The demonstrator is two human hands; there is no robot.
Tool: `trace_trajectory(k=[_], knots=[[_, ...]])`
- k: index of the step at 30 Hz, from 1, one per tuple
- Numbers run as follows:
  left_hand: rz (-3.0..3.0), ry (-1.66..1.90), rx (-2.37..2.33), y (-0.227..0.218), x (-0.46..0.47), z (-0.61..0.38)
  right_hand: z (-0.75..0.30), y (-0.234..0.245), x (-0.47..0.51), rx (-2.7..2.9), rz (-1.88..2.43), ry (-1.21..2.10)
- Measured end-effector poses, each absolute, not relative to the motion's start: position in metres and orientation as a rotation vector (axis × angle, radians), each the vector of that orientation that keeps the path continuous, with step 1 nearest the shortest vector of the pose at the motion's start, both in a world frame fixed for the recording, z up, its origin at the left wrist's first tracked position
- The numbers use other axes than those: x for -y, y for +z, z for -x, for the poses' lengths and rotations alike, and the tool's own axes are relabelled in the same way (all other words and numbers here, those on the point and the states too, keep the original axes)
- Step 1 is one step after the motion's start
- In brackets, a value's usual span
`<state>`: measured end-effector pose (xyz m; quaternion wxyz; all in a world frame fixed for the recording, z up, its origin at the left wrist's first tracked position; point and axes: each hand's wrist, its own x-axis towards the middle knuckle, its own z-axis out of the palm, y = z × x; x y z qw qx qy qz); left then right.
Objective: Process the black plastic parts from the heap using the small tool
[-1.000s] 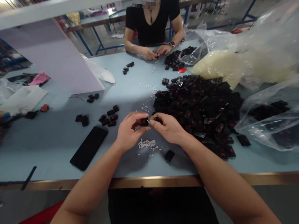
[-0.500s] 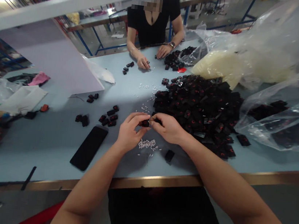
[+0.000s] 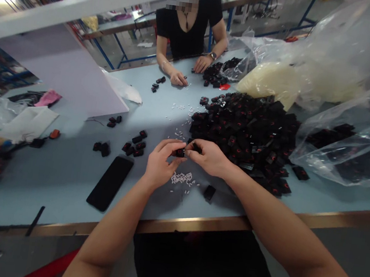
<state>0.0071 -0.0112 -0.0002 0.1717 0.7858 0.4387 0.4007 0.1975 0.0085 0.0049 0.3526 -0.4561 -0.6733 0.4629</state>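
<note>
From the head view, both forearms reached inward over the table (image 3: 58,217), wrists bent, and the left hand (image 3: 163,165) and right hand (image 3: 208,157) were curled nearly closed, their fingertips pinching a small black part (image 3: 180,153) between them. The part's long axis seemed to run roughly left to right, though it was mostly hidden; it was held above the white bits (image 3: 181,178), just beside the black pile (image 3: 243,137).
</note>
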Motion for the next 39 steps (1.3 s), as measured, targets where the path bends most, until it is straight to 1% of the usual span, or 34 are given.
trace_trajectory(k=[12,16,25,31,39], knots=[[-2.195,1.133,-1.255,0.001,0.012,-0.008,-0.197,0.002,-0.009,1.743,1.189,1.128],[-2.133,1.143,-1.266,-0.002,0.012,-0.008,-0.198,0.005,-0.009,1.704,1.158,1.215],[-1.57,1.154,-1.114,-0.005,0.011,-0.01,-0.2,0.001,-0.01,1.388,0.974,1.647],[-1.223,1.165,-0.919,0.001,0.011,-0.014,-0.199,-0.002,-0.01,1.249,0.901,1.697],[-1.006,1.17,-0.877,0.006,0.01,-0.015,-0.199,-0.004,-0.009,1.218,0.902,1.692]])
